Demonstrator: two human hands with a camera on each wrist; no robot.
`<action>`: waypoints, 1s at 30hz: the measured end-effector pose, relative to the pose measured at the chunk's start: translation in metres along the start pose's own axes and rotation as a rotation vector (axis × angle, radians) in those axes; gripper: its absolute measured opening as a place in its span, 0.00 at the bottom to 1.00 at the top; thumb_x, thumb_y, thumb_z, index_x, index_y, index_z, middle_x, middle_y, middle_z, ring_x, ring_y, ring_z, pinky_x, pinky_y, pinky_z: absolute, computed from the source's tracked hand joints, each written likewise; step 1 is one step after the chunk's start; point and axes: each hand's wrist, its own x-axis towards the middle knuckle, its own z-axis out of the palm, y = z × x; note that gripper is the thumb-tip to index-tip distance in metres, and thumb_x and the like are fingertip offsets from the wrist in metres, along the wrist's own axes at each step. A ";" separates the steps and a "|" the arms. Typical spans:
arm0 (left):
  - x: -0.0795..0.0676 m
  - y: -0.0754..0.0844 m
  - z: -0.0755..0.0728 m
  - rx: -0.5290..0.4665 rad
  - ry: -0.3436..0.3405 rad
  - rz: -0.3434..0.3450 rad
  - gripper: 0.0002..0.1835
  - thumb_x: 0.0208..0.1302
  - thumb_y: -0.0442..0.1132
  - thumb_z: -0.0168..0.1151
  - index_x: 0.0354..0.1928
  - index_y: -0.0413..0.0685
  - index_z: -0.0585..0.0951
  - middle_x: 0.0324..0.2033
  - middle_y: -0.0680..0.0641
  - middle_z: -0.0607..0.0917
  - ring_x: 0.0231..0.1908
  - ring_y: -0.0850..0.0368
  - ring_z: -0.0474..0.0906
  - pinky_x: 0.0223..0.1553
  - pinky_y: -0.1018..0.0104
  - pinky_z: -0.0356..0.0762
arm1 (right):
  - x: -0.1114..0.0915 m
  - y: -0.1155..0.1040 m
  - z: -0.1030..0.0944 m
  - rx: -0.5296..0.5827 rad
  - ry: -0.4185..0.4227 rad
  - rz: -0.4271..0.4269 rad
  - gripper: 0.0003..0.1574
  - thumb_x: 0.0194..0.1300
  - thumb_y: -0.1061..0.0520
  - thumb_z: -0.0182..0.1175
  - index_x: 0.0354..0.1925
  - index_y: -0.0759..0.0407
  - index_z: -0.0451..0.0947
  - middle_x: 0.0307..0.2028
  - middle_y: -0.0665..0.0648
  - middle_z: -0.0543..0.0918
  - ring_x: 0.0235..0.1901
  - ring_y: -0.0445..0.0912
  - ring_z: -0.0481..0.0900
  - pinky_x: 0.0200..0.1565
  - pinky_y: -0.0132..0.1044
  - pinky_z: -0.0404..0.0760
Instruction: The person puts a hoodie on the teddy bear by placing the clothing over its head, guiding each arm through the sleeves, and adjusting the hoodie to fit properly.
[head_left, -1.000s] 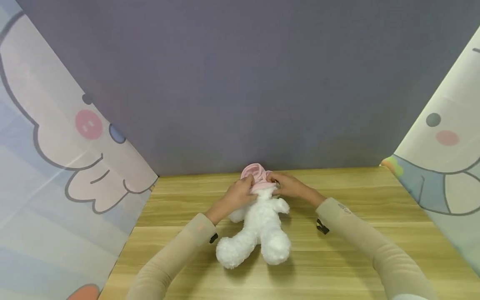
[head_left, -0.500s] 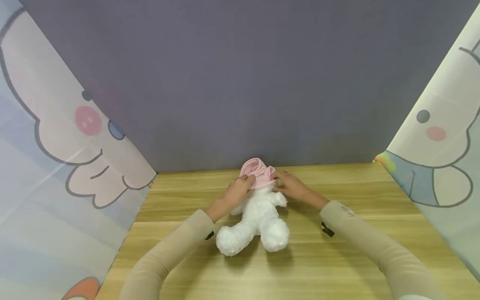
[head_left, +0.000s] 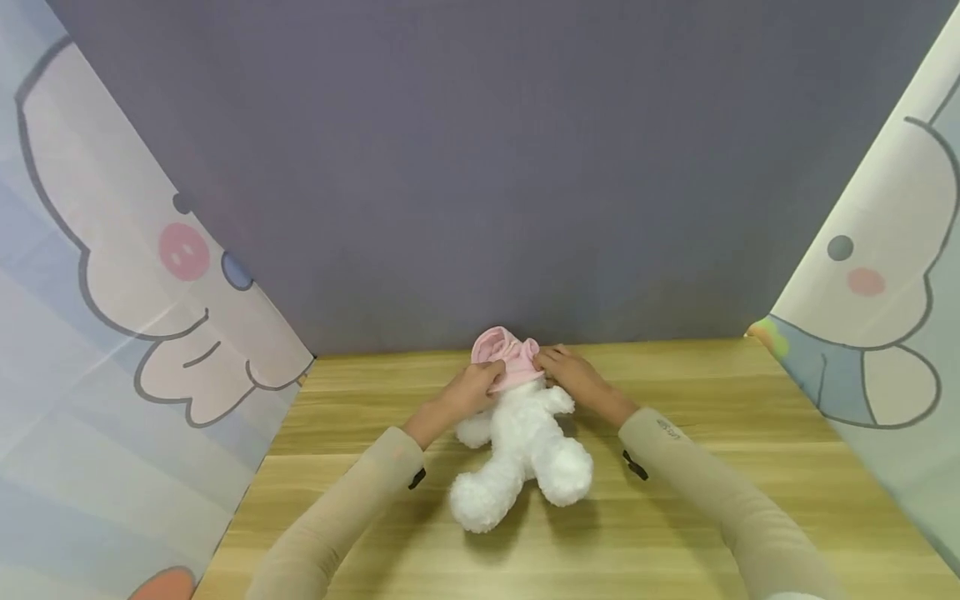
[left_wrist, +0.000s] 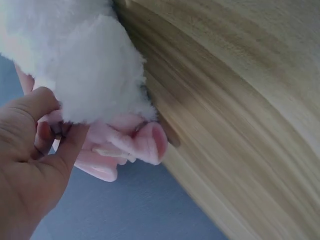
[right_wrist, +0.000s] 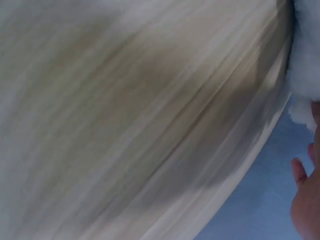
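Observation:
A fluffy white plush toy (head_left: 517, 433) lies on the wooden table, its legs toward the person. Bunched pink fabric (head_left: 517, 367), perhaps a small garment, covers its head; the head itself is hidden. My left hand (head_left: 474, 390) pinches the fabric's left edge, and in the left wrist view thumb and fingers of the left hand (left_wrist: 35, 150) meet at the fabric beside the white fur. On the opposite side my right hand (head_left: 573, 375) pinches the fabric's right edge. Only part of the right hand (right_wrist: 306, 205) shows in the right wrist view, its grip out of frame.
The wooden table (head_left: 675, 467) ends at a grey wall panel (head_left: 480, 167) just behind the fabric. Cartoon-printed sheets (head_left: 75, 400) flank it at left and right.
The toy's legs have swung right while the pink-covered head has shifted slightly left. Both hands stay on the fabric, the left hand sliding a little lower along its edge.

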 end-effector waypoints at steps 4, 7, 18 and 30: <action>0.001 0.003 0.002 0.028 0.018 -0.073 0.17 0.59 0.27 0.69 0.37 0.47 0.67 0.26 0.52 0.69 0.27 0.57 0.69 0.26 0.67 0.68 | 0.000 -0.006 0.005 0.027 0.047 0.076 0.14 0.59 0.65 0.64 0.36 0.55 0.67 0.33 0.53 0.76 0.36 0.53 0.76 0.42 0.51 0.77; 0.004 0.008 0.007 0.056 0.047 -0.136 0.16 0.64 0.32 0.68 0.43 0.45 0.68 0.29 0.49 0.74 0.26 0.54 0.75 0.24 0.63 0.73 | -0.004 -0.011 0.012 0.104 0.133 0.146 0.12 0.62 0.63 0.60 0.33 0.55 0.65 0.25 0.50 0.68 0.26 0.48 0.70 0.31 0.44 0.72; 0.012 0.005 0.016 0.070 0.156 -0.181 0.19 0.62 0.29 0.69 0.45 0.44 0.66 0.34 0.44 0.73 0.31 0.50 0.77 0.27 0.60 0.78 | 0.002 0.003 0.009 0.292 0.095 0.329 0.11 0.64 0.70 0.59 0.44 0.65 0.70 0.35 0.61 0.77 0.34 0.54 0.76 0.36 0.45 0.77; -0.010 -0.030 0.025 -0.273 0.307 0.017 0.14 0.58 0.22 0.58 0.33 0.45 0.64 0.27 0.51 0.65 0.27 0.62 0.63 0.28 0.71 0.64 | 0.001 0.014 0.007 0.876 -0.089 0.351 0.42 0.66 0.68 0.63 0.72 0.65 0.54 0.70 0.74 0.63 0.65 0.71 0.68 0.61 0.63 0.73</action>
